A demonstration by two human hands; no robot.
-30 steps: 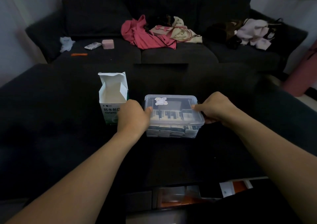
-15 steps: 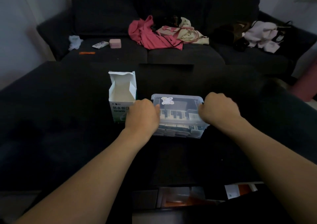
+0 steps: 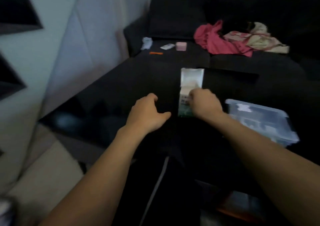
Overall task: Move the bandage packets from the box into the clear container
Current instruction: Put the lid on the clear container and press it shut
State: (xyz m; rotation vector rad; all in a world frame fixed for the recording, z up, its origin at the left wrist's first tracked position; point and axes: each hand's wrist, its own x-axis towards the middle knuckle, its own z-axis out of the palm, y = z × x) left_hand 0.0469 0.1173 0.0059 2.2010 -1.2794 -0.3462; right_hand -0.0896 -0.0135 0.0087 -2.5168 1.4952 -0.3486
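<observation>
A small white cardboard box [image 3: 189,94] stands upright with its top flap open on a dark table [image 3: 121,87]; it looks light, thin-walled and easy to crush, best held by its side walls; the right hand [image 3: 204,104] is curled against its front, though blur hides whether that grip closes on it; the left hand [image 3: 147,114] hovers loosely spread just beside; the lidded clear container [image 3: 259,120] sits to the right, packets dimly visible inside; a dark sofa [image 3: 181,17] with strewn clothes [image 3: 221,40] lies beyond.

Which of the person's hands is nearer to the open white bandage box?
The right hand. It is at the bandage box, overlapping its front face, though blur hides whether it grips. The left hand hangs over the dark surface, apart from the box on its left side.
</observation>
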